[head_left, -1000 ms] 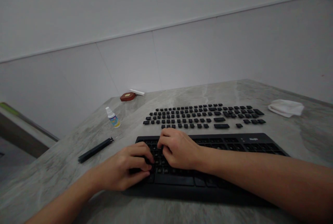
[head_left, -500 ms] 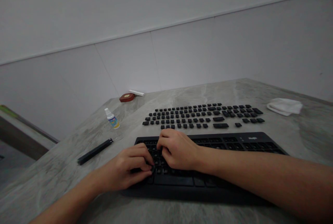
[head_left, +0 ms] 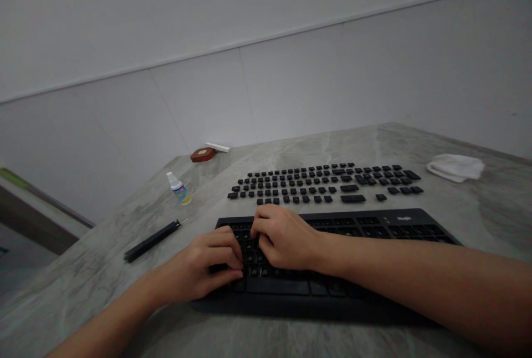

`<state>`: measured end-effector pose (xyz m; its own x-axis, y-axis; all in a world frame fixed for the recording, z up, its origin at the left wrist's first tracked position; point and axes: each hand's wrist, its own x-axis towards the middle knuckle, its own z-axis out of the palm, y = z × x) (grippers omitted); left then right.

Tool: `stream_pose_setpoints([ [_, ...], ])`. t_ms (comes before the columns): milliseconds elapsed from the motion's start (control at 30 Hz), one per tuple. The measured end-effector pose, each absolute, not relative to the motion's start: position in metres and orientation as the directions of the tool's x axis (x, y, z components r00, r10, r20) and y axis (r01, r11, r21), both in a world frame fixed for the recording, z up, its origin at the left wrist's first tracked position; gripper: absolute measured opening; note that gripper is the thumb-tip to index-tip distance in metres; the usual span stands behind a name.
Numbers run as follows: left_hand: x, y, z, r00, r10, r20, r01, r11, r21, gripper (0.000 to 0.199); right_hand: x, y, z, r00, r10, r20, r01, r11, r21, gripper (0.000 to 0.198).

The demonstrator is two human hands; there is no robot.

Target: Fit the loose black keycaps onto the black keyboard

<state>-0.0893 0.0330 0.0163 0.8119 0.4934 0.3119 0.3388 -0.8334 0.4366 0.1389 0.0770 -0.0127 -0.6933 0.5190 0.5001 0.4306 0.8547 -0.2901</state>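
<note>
A black keyboard [head_left: 276,286] lies on the table in front of me, with many of its key positions bare of caps. My left hand [head_left: 216,262] rests at its left end, fingers curled and thumb close to the fingertips over the lower-left keys. Whatever is between those fingertips is too dark to make out. My right hand [head_left: 286,239] lies across the left-middle part of the keyboard. Its fingers bend down onto the keys, and the fingertips are partly hidden. Behind the keyboard, loose black keycaps [head_left: 299,183] are laid out in rows.
Left of the keyboard lies a slim black tool [head_left: 152,241] with thin wire at its tip. Beyond it stands a white spray bottle [head_left: 179,189]. A reddish-brown case [head_left: 202,154] and a white strip [head_left: 218,147] are at the back. A white cloth [head_left: 456,168] lies at the right.
My left hand's fingertips have shifted slightly left and drawn closer together. My right hand stays in nearly the same place.
</note>
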Motion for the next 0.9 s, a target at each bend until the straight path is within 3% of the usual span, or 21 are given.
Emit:
stream_pose_setpoints([
  [267,-0.090,0.031,0.016,0.810,0.501,0.306,0.344,-0.827,0.444,0.014,0.139,0.079,-0.015,-0.687,0.463,0.560,0.390,0.885,-0.254,0.023],
  [400,-0.089,0.029,0.020,0.812,0.483,0.327,0.328,-0.842,0.427,0.013,0.140,0.078,-0.014,-0.756,0.222,0.615,0.162,0.975,-0.153,0.021],
  [533,-0.086,0.028,0.022,0.831,0.427,0.356,0.271,-0.870,0.413,0.014,0.141,0.074,-0.011,-0.827,-0.017,0.562,-0.047,0.998,-0.038,0.025],
  [900,-0.086,0.031,0.029,0.857,0.376,0.353,0.220,-0.886,0.409,0.017,0.141,0.072,-0.007,-0.880,-0.003,0.475,-0.030,0.998,-0.049,0.029],
])
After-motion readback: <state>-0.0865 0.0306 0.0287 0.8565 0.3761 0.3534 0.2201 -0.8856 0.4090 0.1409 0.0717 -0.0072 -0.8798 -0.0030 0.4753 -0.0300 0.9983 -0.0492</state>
